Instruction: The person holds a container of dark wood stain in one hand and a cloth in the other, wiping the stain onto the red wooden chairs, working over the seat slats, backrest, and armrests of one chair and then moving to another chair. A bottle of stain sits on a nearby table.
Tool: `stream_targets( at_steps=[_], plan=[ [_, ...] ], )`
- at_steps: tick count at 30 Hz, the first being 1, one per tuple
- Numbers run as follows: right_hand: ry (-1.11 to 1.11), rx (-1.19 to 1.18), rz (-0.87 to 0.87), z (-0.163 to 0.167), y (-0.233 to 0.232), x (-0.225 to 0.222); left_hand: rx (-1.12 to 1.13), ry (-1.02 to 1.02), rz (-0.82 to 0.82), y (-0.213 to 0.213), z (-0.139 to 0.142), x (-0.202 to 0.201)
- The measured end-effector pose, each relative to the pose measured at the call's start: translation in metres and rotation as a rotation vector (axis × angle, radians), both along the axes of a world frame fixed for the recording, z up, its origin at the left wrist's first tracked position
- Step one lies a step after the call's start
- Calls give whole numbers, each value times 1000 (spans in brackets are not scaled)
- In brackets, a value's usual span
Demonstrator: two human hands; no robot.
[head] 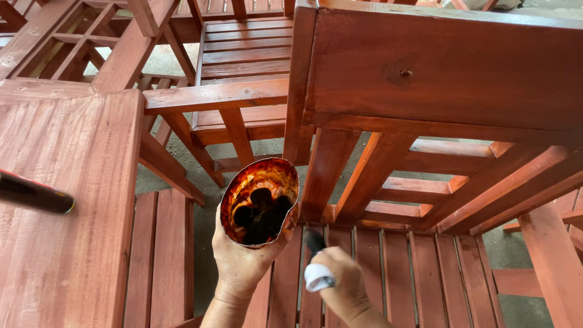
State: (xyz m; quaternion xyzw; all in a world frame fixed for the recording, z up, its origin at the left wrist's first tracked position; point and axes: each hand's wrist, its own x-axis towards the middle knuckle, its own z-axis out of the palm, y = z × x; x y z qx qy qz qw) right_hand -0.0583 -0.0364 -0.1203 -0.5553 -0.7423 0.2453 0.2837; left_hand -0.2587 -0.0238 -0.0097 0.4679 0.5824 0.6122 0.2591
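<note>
Brush (315,241) beside stain cup (260,202): bristles hidden behind cup rim and chair post, only dark ferrule shows. Handle wrapped in white rag, hidden inside right hand (343,285) grip. Cup bottom covered by left hand (243,261). Both forearms cut by lower edge. Far left of cup, dark cylinder (33,194) blurred, cut by left edge, kind unclear.

Soft even daylight, sharp, slight edge distortion.

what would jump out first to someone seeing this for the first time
At bottom centre, the left hand holds up a dented open can, its inside coated in glossy dark brown stain. Beside it, the right hand grips a brush handle wrapped in white cloth. All around stands red-brown slatted wooden furniture.
</note>
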Motion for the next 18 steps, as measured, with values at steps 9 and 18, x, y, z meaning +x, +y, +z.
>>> stream_targets(
  at_steps=[9,18],
  plan=[
    [-108,-130,325,-16,36,-31,12,4,-28,-4,-1,9],
    [-97,119,232,-13,20,112,-55,-73,-90,1,9,50]
  ],
)
